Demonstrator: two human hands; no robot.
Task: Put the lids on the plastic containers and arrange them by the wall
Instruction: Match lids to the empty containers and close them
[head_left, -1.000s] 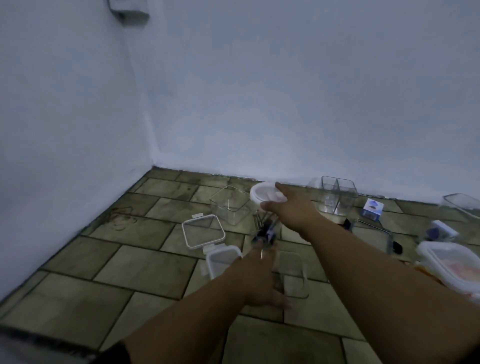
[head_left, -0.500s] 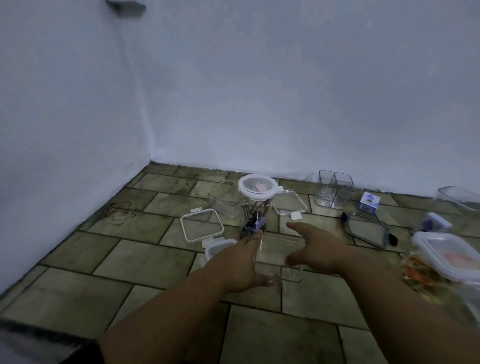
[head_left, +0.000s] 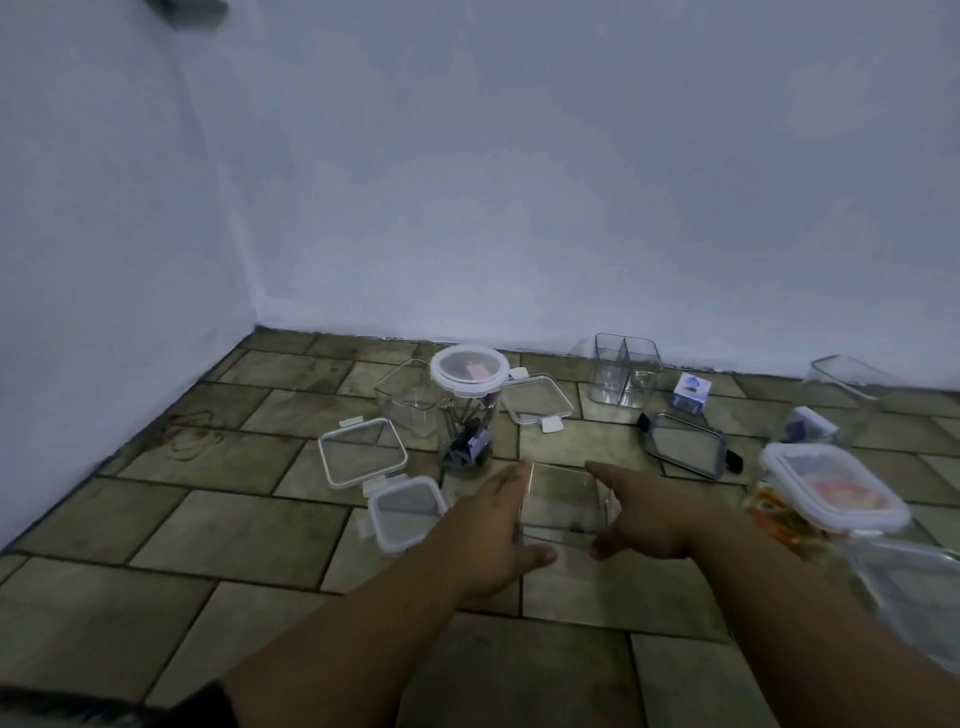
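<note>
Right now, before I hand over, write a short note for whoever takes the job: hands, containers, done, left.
Left hand and right hand: both open, fingers straight, flanking the clear square container, which has no lid.
Done: round jar wears its white lid; the right-side container is lidded.
Left: loose lids lie on the floor tiles, including the white-rimmed lid and dark-rimmed lid; fit them on open containers, then line everything along the wall.

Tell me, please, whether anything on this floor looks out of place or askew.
Three lids lie loose and skewed on the tiles: a white-rimmed lid, a tabbed lid beside the round jar, and a dark-rimmed lid.
</note>
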